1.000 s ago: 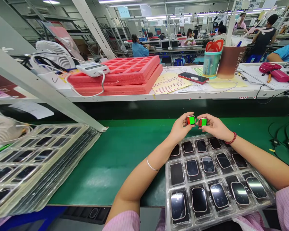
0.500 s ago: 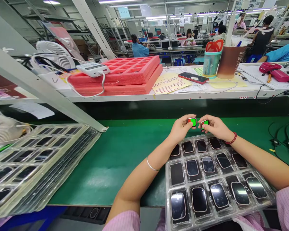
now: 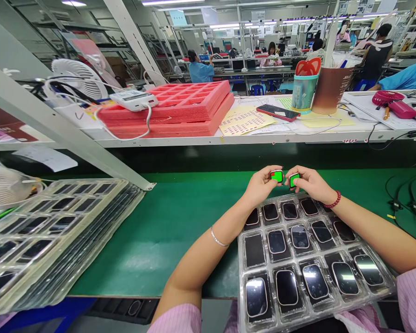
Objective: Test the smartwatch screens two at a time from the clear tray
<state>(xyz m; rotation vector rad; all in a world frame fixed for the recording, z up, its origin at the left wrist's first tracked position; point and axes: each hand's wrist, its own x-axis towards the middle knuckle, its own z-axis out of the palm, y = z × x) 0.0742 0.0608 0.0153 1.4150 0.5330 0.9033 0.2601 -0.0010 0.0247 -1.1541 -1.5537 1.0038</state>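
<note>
your left hand (image 3: 260, 186) is closed around a small square watch (image 3: 276, 176), pinching its edges between thumb and fingers, with the face turned toward you. its screen is mostly green, with a patch of red at the upper left. your right hand (image 3: 311, 183) grips a second watch (image 3: 294, 181) in the same manner, thumb against its lower edge; that screen shows green and tilts a little. the pair sit close together, side by side with a narrow gap, above the green mat (image 3: 180, 208) and just past the far edge of a clear plastic tray (image 3: 241, 277).

the tray lies between your forearms, its near end jutting past the table edge toward your lap. rows of dark-faced watches (image 3: 315, 281) lie in its compartments (a few catch the ceiling light). you have a thin bangle (image 3: 217, 236) on your left arm and a dark red bracelet (image 3: 333, 199) at your right wrist.

well to your left stands a stack of similar trays (image 3: 100, 240), leaning slightly. black cables (image 3: 407, 206) lie at the far right of the mat. on the white shelf (image 3: 249, 138) ahead of you, red foam trays (image 3: 180, 113) sit left of a phone (image 3: 278, 112) and a teal cup (image 3: 304, 94).
</note>
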